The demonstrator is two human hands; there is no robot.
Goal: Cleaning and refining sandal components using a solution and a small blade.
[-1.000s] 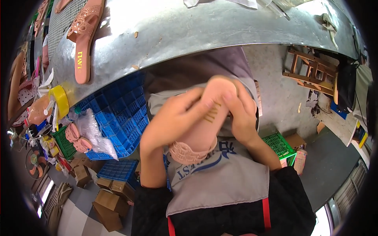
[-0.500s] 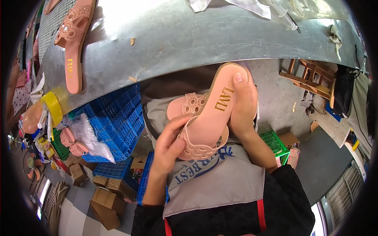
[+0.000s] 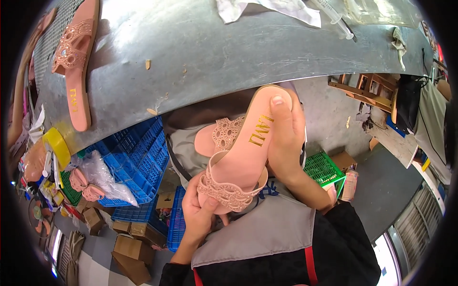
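Observation:
A pink sandal (image 3: 241,157) with a glittery cut-out strap is held between my two hands above my lap. My right hand (image 3: 287,138) grips its heel end, thumb on the insole beside the gold lettering. Closed on the toe end and the edge of the strap is my left hand (image 3: 199,205), its thumb on the strap and its other fingers mostly hidden underneath. A second pink sandal (image 3: 206,140) rests on my grey apron (image 3: 248,238), partly covered by the held one. Another pink sandal (image 3: 78,102) lies on the metal table at the upper left.
The metal table (image 3: 191,52) curves across the top, bearing a white cloth (image 3: 296,12) and a syringe (image 3: 336,21). Blue crates (image 3: 138,157), a yellow tape roll (image 3: 57,145) and cardboard boxes (image 3: 130,255) are at left. A green crate (image 3: 324,170) and wooden stool (image 3: 365,90) are at right.
My left hand has slid from the strap's side edge down to the toe end. The sandal has come slightly down and left in view, and the whole view has shifted a little.

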